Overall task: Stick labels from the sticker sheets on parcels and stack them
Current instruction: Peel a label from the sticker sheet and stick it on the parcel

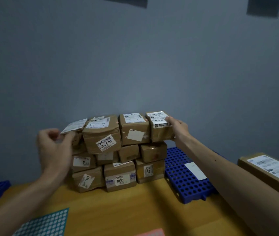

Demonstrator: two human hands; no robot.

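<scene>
parcels (pixel 118 150) stand stacked at the desk's (pixel 135 210) far edge. right hand (pixel 179 128) grips the top-right parcel (pixel 161 133) by its outer side, fingers curled over its label (pixel 158 116). left hand (pixel 53 147) is blurred beside the top-left parcel (pixel 75 127); its hold cannot be told. taped cardboard looks stiff and light: take it by 2 opposite sides.

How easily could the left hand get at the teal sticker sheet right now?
Probably easily: the left hand is up by the parcel stack, but the teal sticker sheet lies uncovered beside its forearm.
</scene>
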